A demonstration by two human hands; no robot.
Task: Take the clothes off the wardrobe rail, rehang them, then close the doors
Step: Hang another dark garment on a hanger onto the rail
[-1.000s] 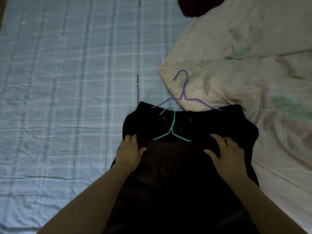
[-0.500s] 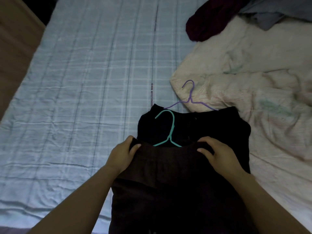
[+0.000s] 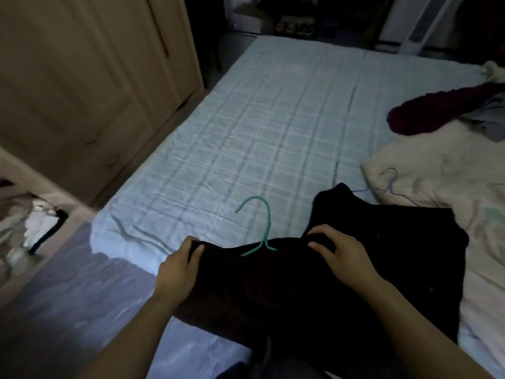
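A dark brown garment (image 3: 273,291) hangs on a teal hanger (image 3: 263,228), whose hook sticks up above its top edge. My left hand (image 3: 179,266) grips the garment's left shoulder, and my right hand (image 3: 341,253) grips its right shoulder, lifting it off the bed. Under and behind it a black garment (image 3: 396,242) lies on the bed with a purple hanger (image 3: 388,187) at its far edge. The beige wardrobe (image 3: 82,77) stands to the left.
The bed (image 3: 273,132) has a light blue checked sheet. A cream quilt (image 3: 451,173) is bunched at the right, with a dark red garment (image 3: 437,110) and grey cloth behind it. A gap of floor runs between bed and wardrobe. More clothes show at the far left.
Both hands have closed on the brown garment's shoulders and carried it with the teal hanger left, off the black garment. My view has swung up and left, bringing the wardrobe in.
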